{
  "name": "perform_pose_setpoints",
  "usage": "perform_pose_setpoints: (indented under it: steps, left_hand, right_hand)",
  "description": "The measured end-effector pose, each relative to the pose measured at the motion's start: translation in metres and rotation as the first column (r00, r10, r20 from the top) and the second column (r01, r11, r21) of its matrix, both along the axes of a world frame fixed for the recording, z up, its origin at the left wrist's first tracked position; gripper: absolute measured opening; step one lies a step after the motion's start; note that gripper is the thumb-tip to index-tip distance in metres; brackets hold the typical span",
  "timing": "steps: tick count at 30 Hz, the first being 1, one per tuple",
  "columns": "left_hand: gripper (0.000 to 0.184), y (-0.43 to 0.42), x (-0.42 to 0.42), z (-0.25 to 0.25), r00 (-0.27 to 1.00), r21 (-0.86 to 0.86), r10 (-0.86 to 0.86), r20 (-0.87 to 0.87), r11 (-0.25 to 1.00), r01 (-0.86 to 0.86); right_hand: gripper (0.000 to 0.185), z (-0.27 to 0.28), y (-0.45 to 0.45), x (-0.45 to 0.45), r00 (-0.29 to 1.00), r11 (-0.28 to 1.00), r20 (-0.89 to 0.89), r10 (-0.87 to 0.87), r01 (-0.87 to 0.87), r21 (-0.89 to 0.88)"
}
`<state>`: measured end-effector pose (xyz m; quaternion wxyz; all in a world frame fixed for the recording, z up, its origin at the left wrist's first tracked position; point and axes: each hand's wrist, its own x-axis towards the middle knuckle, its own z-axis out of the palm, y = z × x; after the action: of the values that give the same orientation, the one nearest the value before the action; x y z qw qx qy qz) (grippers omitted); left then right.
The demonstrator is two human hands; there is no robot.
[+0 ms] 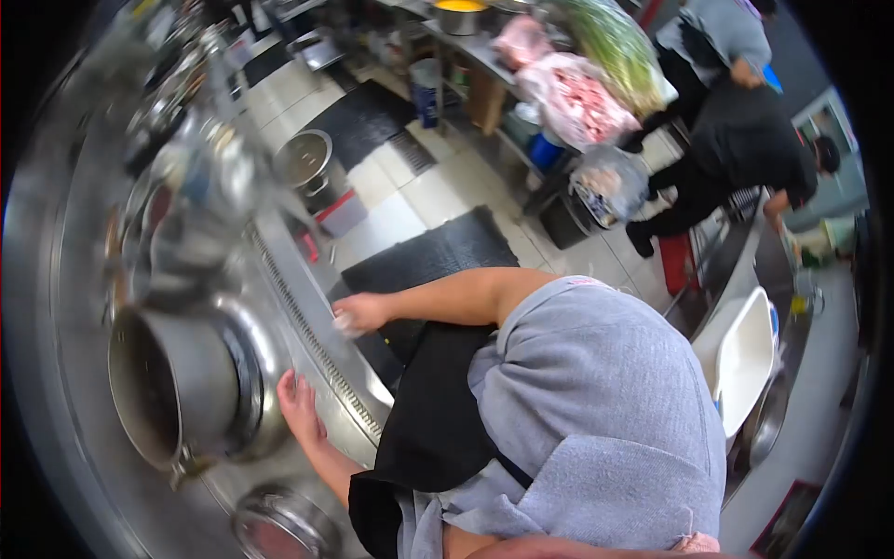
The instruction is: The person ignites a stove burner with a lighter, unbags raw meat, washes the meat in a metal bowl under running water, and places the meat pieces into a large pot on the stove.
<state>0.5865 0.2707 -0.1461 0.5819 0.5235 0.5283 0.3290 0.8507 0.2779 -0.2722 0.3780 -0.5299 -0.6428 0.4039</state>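
Note:
My left hand point(300, 407) is raised over the steel counter with its fingers stretched out, holding nothing. Just beyond it stands a large metal pot point(200, 382), its dark inside facing me, on a wide round steel base point(270, 373). My right hand point(365, 312) is closed at the counter's front edge, by the slotted strip point(303, 326). A small whitish thing point(347, 324) shows at its fingers, too blurred to name. Nearer my left forearm, a round steel pan point(284, 524) sits on the counter.
Blurred utensils and bowls point(186, 205) crowd the counter's far end. A stockpot point(305, 158) stands on the tiled floor beside black mats point(433, 252). Behind are bagged meat point(577, 98), green onions point(610, 47), a white tub point(745, 359) and two people point(736, 140).

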Motion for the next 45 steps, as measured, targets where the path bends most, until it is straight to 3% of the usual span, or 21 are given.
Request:
perform_pose_setpoints:
  steps: [5, 7, 8, 9, 10, 11, 12, 14, 16, 17, 19, 21, 22, 23, 25, 29, 31, 35, 38, 41, 45]
  left_hand:
    - [0.042, 0.037, 0.006, -0.020, 0.991, -0.016, 0.029, -0.134, 0.999, -0.031]
    - [0.040, 0.049, -0.010, -0.031, 0.973, -0.048, 0.051, -0.224, 0.997, -0.064]
    - [0.040, 0.055, -0.012, -0.035, 0.971, -0.053, 0.026, -0.236, 0.998, -0.040]
    - [0.039, 0.062, -0.014, -0.039, 0.954, -0.079, 0.049, -0.295, 0.994, -0.076]
    - [0.038, 0.067, -0.012, -0.042, 0.932, -0.100, 0.078, -0.354, 0.988, -0.121]
    - [0.038, 0.069, -0.008, -0.045, 0.930, -0.101, 0.074, -0.361, 0.988, -0.117]
    - [0.039, 0.070, -0.004, -0.046, 0.921, -0.100, 0.061, -0.386, 0.989, -0.108]
    - [0.040, 0.068, 0.001, -0.041, 0.906, -0.096, 0.066, -0.419, 0.989, -0.116]
    - [0.041, 0.057, 0.017, -0.034, 0.884, -0.084, 0.112, -0.454, 0.982, -0.168]
    - [0.041, 0.051, 0.020, -0.032, 0.876, -0.076, 0.170, -0.451, 0.971, -0.228]
    - [0.039, 0.040, 0.009, -0.030, 0.873, -0.076, 0.127, -0.471, 0.980, -0.184]
    - [0.036, 0.017, -0.001, -0.021, 0.812, -0.023, 0.229, -0.537, 0.958, -0.286]
    - [0.037, 0.007, -0.049, -0.056, 0.774, 0.145, 0.299, -0.557, 0.953, -0.264]
    - [0.038, -0.010, -0.056, -0.040, 0.773, 0.207, 0.368, -0.518, 0.930, -0.304]
    - [0.040, -0.050, -0.058, 0.017, 0.709, 0.192, 0.540, -0.453, 0.836, -0.515]
    - [0.045, -0.134, -0.207, 0.004, 0.533, 0.257, 0.666, -0.521, 0.718, -0.647]
    - [0.048, -0.181, -0.266, 0.006, 0.453, 0.241, 0.820, -0.349, 0.546, -0.802]
    - [0.054, -0.209, -0.361, 0.020, 0.275, 0.230, 0.959, -0.068, 0.284, -0.931]
    - [0.054, -0.194, -0.420, 0.002, 0.305, 0.237, 0.952, -0.004, 0.297, -0.925]
    - [0.068, -0.156, -0.479, -0.049, 0.311, 0.228, 0.935, -0.172, 0.345, -0.911]
    - [0.081, -0.099, -0.567, -0.139, 0.270, 0.293, 0.875, -0.401, 0.402, -0.867]
  right_hand:
    - [0.044, -0.090, -0.125, 0.232, 0.903, 0.776, 0.064, -0.425, 0.399, -0.488]
    - [0.044, -0.089, -0.200, 0.302, 0.681, 0.544, 0.044, -0.731, 0.620, -0.566]
    - [0.043, -0.086, -0.235, 0.348, 0.656, 0.459, 0.121, -0.745, 0.636, -0.621]
    - [0.037, -0.103, -0.269, 0.391, 0.649, 0.485, 0.508, -0.566, 0.760, -0.432]
    - [0.044, -0.084, -0.297, 0.410, 0.428, 0.254, 0.254, -0.867, 0.820, -0.514]
    - [0.051, -0.062, -0.324, 0.428, 0.030, 0.038, -0.024, -0.999, 0.822, -0.568]
    - [0.056, -0.096, -0.354, 0.468, -0.113, -0.241, 0.261, -0.959, 0.811, -0.533]
    - [0.053, -0.076, -0.368, 0.469, -0.265, -0.458, 0.502, -0.823, 0.833, -0.311]
    - [0.048, -0.166, -0.380, 0.490, -0.006, -0.344, 0.649, -0.760, 0.852, -0.395]
    - [0.044, -0.140, -0.350, 0.466, 0.214, -0.204, 0.684, -0.698, 0.856, -0.475]
    - [0.052, -0.201, -0.302, 0.440, 0.419, 0.206, 0.662, -0.621, 0.903, -0.377]
    - [0.055, -0.175, -0.216, 0.388, 0.732, 0.318, 0.481, -0.482, 0.658, -0.683]
    - [0.051, -0.236, -0.180, 0.378, 0.803, 0.541, 0.502, -0.321, 0.590, -0.599]
    - [0.048, -0.185, -0.127, 0.333, 0.857, 0.572, 0.444, -0.261, 0.508, -0.644]
    - [0.047, -0.183, -0.044, 0.268, 0.978, 0.696, 0.142, -0.152, 0.208, -0.687]
    - [0.046, -0.074, 0.080, 0.105, 0.968, 0.723, -0.004, 0.249, -0.189, -0.665]
    - [0.044, -0.023, 0.106, 0.021, 0.841, 0.596, -0.234, 0.488, -0.516, -0.615]
    - [0.043, 0.077, 0.065, -0.191, 0.519, 0.301, -0.391, 0.760, -0.814, -0.496]
    - [0.060, 0.098, 0.019, -0.348, 0.328, 0.113, -0.503, 0.800, -0.905, -0.410]
    - [0.077, 0.094, -0.009, -0.497, 0.270, 0.179, -0.440, 0.857, -0.955, -0.237]
    - [0.080, 0.093, -0.011, -0.654, 0.428, 0.434, -0.162, 0.889, -0.901, 0.002]
